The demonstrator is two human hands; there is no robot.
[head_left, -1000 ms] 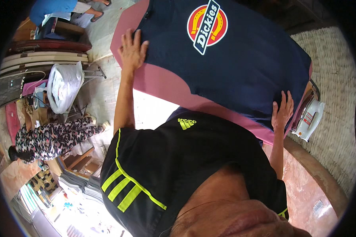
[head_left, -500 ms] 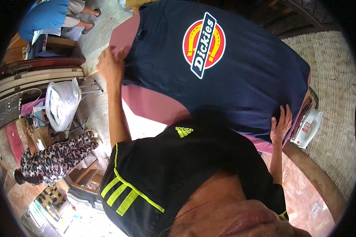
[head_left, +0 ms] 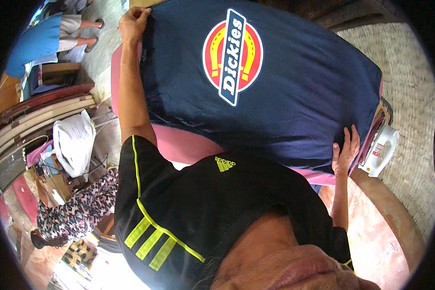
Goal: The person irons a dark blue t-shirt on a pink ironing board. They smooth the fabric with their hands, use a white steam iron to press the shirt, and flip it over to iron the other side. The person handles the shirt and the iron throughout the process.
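A dark navy T-shirt (head_left: 295, 77) with a red, yellow and white emblem lies spread over a pink-covered ironing board (head_left: 186, 144). At its far left corner my left hand (head_left: 133, 23) pinches the cloth edge between thumb and fingers, arm stretched out. My right hand (head_left: 345, 151) rests flat near the shirt's right, near edge, fingers spread, holding nothing. Pink cover shows along the shirt's left and near sides.
A white iron (head_left: 382, 151) stands just right of the board, beside a woven mat (head_left: 396, 72). At left are a white plastic bag (head_left: 74, 142), stacked boards (head_left: 43, 113), a person in blue (head_left: 36, 41) and another in patterned clothes (head_left: 79, 212).
My left hand has moved from the shirt's left side to its far left corner, and the cloth there is drawn out further left. My right hand stays nearly in place, its fingers lifted slightly.
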